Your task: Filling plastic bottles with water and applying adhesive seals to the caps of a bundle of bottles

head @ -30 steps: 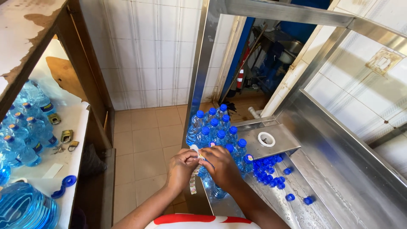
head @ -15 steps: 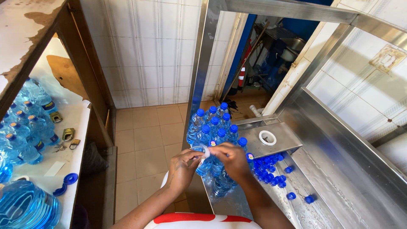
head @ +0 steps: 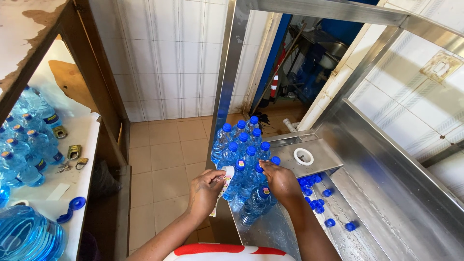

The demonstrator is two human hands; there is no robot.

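Note:
Several clear water bottles with blue caps point(head: 244, 145) stand packed together at the near end of a steel counter point(head: 367, 212). My left hand point(head: 205, 191) holds a strip of small round stickers point(head: 221, 186) just left of the cluster. My right hand point(head: 279, 178) rests its fingertips on the cap of a front bottle point(head: 261, 166). Another capped bottle point(head: 256, 205) stands right below my right hand.
Loose blue caps point(head: 316, 186) lie scattered on the counter beside a white tape roll point(head: 303, 156). On the left a white shelf point(head: 72, 188) carries more capped bottles point(head: 24, 145), padlocks with keys point(head: 73, 153) and a large blue jug point(head: 26, 237). Tiled floor lies between.
My right hand has moved from the sticker strip, where both hands met, over to the cap of a front bottle. The left hand keeps the strip.

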